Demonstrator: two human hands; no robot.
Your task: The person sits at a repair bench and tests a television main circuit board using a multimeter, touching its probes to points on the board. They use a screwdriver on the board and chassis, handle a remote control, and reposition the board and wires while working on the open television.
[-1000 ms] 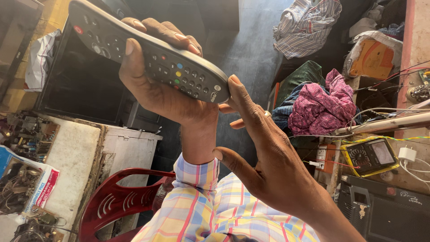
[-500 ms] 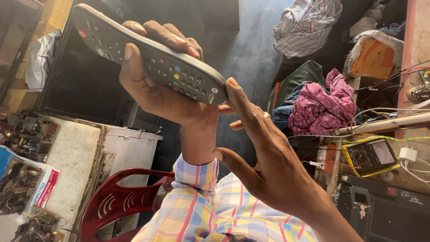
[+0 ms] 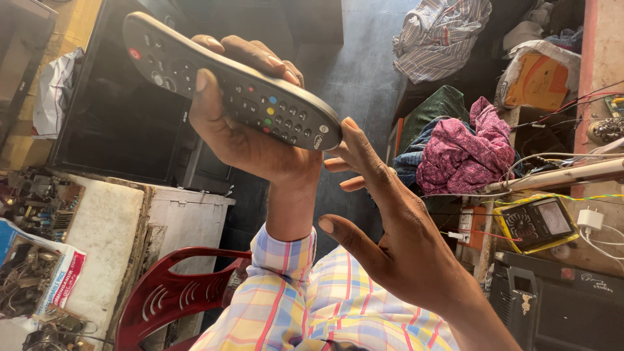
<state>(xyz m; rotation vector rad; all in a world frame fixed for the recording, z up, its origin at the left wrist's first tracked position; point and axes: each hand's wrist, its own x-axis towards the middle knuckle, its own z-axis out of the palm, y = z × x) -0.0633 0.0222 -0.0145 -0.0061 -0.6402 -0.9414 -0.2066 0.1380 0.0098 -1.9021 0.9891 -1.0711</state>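
**A:** Head view. What is held, and where?

**B:** A dark grey, long oval plastic remote control with small coloured buttons. It is held up in front of the black flat screen, crossing the screen's upper right part and running past its right edge.

**A:** Long axis?

**B:** It slants. The end with the red button is high, over the screen. The rounded end is lower, off to the right of the screen.

**A:** Left hand?

**B:** The left hand is closed round the middle of the remote control from below. The thumb lies across the button face and the fingers curl over the far edge. A checked pastel sleeve is at the wrist.

**A:** Right hand?

**B:** The right hand is flat and empty, further right of the screen and lower than the left hand. Its thumb is spread wide and its fingers are straight. The fingertips are at the rounded lower end and look to be touching it. So the remote control lies up and to the left of that palm, with the low end nearest it.

**A:** Surroundings?

**B:** A red plastic chair is below the screen. A crumpled pink cloth and a yellow-cased meter are well apart to the right of the screen.
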